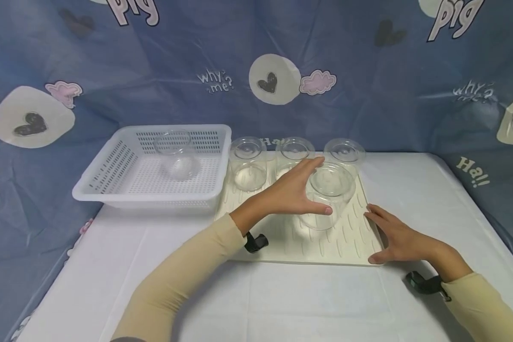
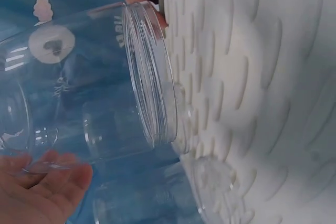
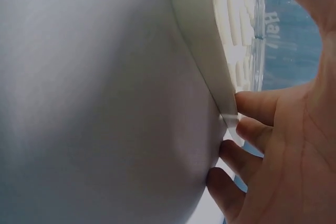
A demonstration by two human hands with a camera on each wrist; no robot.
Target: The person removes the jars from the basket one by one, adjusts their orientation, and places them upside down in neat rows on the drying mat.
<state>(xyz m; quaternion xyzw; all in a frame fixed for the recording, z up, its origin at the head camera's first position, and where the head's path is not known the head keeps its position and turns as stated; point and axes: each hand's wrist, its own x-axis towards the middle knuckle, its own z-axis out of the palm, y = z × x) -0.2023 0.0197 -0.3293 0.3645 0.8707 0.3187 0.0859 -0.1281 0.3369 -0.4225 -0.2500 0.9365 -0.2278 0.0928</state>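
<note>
My left hand (image 1: pixel 292 190) holds a clear plastic jar (image 1: pixel 337 187) at the front of a cream ridged mat (image 1: pixel 282 247), thumb on the near side and fingers behind. Close up in the left wrist view, the jar (image 2: pixel 100 87) is mouth-down, its threaded rim close to the mat (image 2: pixel 247 77); whether rim and mat touch I cannot tell. Three more clear jars stand upside down along the mat's back, the leftmost jar (image 1: pixel 249 166) beside the basket. My right hand (image 1: pixel 403 240) rests its loosely bent fingertips against the mat's right edge, as the mat (image 3: pixel 202 45) also shows in the right wrist view.
Left of the mat is a white perforated plastic basket (image 1: pixel 154 198) with one clear jar (image 1: pixel 179 161) inside. White cloth (image 1: pixel 308 304) covers the table. A blue patterned curtain (image 1: pixel 188 42) hangs behind the basket and the back jars.
</note>
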